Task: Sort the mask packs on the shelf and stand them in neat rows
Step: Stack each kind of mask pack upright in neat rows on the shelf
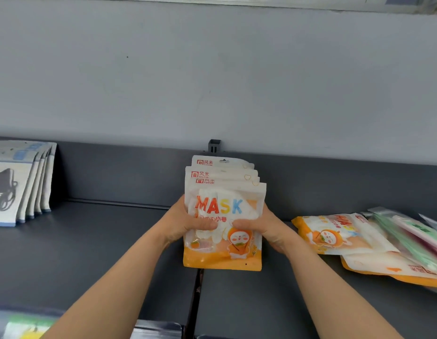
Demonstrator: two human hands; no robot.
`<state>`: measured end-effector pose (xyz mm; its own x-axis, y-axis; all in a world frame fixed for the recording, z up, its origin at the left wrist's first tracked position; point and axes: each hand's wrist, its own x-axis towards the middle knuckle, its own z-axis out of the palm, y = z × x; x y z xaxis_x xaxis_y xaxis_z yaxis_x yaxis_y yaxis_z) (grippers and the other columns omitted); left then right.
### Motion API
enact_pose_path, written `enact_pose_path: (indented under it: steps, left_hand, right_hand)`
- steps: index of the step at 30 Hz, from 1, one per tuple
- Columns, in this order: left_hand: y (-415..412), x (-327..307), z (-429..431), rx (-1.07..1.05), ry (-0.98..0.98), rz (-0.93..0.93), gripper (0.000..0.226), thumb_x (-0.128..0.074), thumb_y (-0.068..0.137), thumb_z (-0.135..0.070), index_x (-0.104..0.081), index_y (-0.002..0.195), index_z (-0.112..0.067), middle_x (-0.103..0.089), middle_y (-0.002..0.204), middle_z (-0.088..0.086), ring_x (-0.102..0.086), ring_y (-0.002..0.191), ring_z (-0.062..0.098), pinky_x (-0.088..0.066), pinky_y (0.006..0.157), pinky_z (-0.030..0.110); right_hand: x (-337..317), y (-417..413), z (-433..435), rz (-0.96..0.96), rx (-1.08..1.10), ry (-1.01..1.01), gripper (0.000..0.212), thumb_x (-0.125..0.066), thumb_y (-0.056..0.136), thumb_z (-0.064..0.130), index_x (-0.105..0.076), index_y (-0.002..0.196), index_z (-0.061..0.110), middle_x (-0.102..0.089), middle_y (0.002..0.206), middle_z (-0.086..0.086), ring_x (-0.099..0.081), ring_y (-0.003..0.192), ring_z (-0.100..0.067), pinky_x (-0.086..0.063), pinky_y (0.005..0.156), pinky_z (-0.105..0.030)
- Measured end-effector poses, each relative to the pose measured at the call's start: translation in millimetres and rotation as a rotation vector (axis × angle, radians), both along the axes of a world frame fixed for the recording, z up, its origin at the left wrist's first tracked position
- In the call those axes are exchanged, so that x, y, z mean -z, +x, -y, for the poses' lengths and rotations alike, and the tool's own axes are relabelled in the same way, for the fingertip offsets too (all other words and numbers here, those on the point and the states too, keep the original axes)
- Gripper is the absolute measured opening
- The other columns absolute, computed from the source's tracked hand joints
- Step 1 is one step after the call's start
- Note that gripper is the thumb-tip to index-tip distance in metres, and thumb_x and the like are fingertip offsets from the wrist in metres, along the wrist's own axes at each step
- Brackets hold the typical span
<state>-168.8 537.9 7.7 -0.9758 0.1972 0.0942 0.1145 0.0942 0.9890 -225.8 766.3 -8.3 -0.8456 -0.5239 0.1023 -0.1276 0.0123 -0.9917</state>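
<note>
A stack of several white-and-orange mask packs (224,209) printed "MASK" stands upright at the middle of the dark grey shelf (102,241). My left hand (185,223) grips the stack's left edge, thumb across the front pack. On the right edge, my right hand (259,231) holds it the same way. More orange mask packs (334,236) lie flat to the right. A row of grey-and-white mask packs (22,182) with a dark mask picture stands upright at the far left.
Green and pink packs (413,236) are piled flat at the right edge, partly over the orange ones. A black bracket (214,145) sits on the shelf's back wall behind the stack. A seam (196,297) divides the shelf boards. More packs (29,326) show on a lower level, bottom left.
</note>
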Motion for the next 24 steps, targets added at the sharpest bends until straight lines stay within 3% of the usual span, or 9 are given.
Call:
enact_pose_path:
  steps: [6, 13, 17, 20, 24]
  left_hand:
    - [13.6, -8.8, 42.6, -0.127, 0.072, -0.017, 0.071, -0.088, 0.064, -0.01, -0.053, 0.126, -0.013, -0.072, 0.114, 0.007, -0.071, 0.102, 0.027, -0.055, 0.09, 0.053]
    - [31.7, -20.9, 133.1, -0.214, 0.064, -0.074, 0.057, -0.081, 0.074, -0.003, -0.053, 0.12, -0.02, -0.071, 0.112, 0.007, -0.072, 0.098, 0.027, -0.057, 0.084, 0.05]
    - [33.4, -22.4, 194.1, -0.281, 0.105, -0.062, 0.073, -0.078, 0.072, 0.005, -0.04, 0.126, -0.026, -0.066, 0.113, 0.004, -0.072, 0.092, 0.021, -0.06, 0.069, 0.036]
    - [28.3, -17.5, 240.6, -0.289, 0.097, -0.032, 0.091, -0.079, 0.071, 0.005, -0.027, 0.14, -0.025, -0.062, 0.121, 0.006, -0.07, 0.099, 0.024, -0.061, 0.07, 0.037]
    - [25.2, -10.8, 283.9, -0.248, 0.031, -0.089, 0.099, -0.077, 0.072, 0.009, -0.021, 0.143, -0.032, -0.06, 0.123, 0.005, -0.07, 0.099, 0.02, -0.06, 0.069, 0.034]
  right_hand:
    - [-17.1, 7.0, 48.0, -0.029, -0.031, 0.008, 0.069, -0.082, 0.071, 0.019, -0.05, 0.133, 0.019, -0.068, 0.122, -0.005, -0.067, 0.109, -0.025, -0.055, 0.091, -0.049]
    - [-23.3, 16.6, 153.2, 0.022, -0.058, -0.065, 0.061, -0.082, 0.069, 0.017, -0.059, 0.125, 0.016, -0.07, 0.117, -0.008, -0.068, 0.106, -0.03, -0.053, 0.092, -0.053]
    - [-21.9, 13.5, 221.6, 0.04, -0.022, -0.047, 0.08, -0.09, 0.059, 0.023, -0.054, 0.129, 0.017, -0.07, 0.118, -0.007, -0.069, 0.105, -0.029, -0.054, 0.091, -0.054]
    - [-18.8, 9.4, 269.3, 0.039, 0.026, -0.021, 0.09, -0.093, 0.051, 0.029, -0.05, 0.13, 0.022, -0.07, 0.118, -0.004, -0.071, 0.102, -0.025, -0.056, 0.087, -0.052]
    - [-6.5, 7.5, 312.8, 0.036, 0.083, -0.018, 0.095, -0.095, 0.05, 0.029, -0.047, 0.132, 0.025, -0.068, 0.121, -0.004, -0.07, 0.104, -0.025, -0.057, 0.086, -0.052]
